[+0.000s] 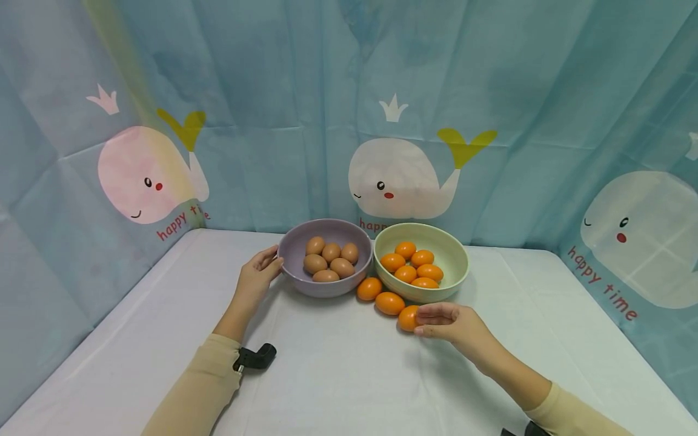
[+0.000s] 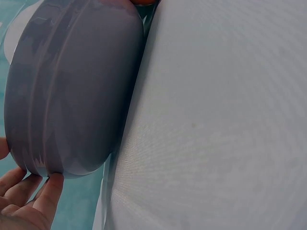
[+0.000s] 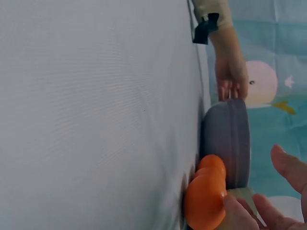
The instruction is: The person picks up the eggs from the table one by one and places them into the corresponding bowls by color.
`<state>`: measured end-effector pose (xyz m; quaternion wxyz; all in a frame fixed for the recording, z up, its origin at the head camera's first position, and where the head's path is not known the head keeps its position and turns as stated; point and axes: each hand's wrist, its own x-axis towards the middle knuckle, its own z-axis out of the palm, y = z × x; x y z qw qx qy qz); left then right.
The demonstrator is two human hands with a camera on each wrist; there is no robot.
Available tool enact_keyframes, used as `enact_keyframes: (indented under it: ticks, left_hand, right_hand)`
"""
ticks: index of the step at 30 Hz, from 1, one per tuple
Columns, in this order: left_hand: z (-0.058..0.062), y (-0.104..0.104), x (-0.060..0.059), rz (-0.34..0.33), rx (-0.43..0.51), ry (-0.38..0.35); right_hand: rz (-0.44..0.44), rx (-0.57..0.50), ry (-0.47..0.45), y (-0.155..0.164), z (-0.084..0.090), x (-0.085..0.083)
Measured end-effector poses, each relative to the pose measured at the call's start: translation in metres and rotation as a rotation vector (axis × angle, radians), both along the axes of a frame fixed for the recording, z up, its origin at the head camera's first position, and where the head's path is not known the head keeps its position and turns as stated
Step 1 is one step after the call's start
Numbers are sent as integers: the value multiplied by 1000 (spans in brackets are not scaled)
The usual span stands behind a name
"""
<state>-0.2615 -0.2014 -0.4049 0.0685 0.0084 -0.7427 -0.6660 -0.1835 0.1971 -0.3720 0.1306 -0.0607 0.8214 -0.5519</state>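
My left hand (image 1: 255,280) holds the purple bowl (image 1: 297,281) at its left rim, fingertips on the outer wall in the left wrist view and the thumb near the edge. Several brown eggs (image 1: 315,264) lie in that bowl. Beside it stands a pale green bowl (image 1: 457,266) with several glossy orange egg-shaped pieces (image 1: 429,272) inside. Three more lie in a slanting row on the table before the bowls. At the nearest orange egg-shaped piece (image 1: 406,319), my right hand (image 1: 458,330) has its fingertips touching the side, thumb spread apart in the right wrist view.
A white cloth covers the table (image 1: 327,375). Behind it hangs a blue curtain (image 1: 272,169) printed with whales, with more of it along both sides. A black camera mount (image 1: 257,357) sits on the left sleeve. The two bowls stand side by side near the back edge.
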Motion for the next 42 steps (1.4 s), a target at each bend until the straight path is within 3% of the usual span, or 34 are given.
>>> enact_keyframes:
  ticks: [12,16,33,42]
  left_hand:
    - [0,0,0,0,-10,3]
    - [0,0,1,1,-11,2]
    - [1,1,1,5,-6,1]
    - [2,3,2,16,-2,27]
  right_hand:
    - [-117,75,39,4,-9,2]
    - [-127,117,34,5,-12,0]
    - [-120,121,52,-8,-23,-13]
    - [-173,145,81,-17,-30,-18]
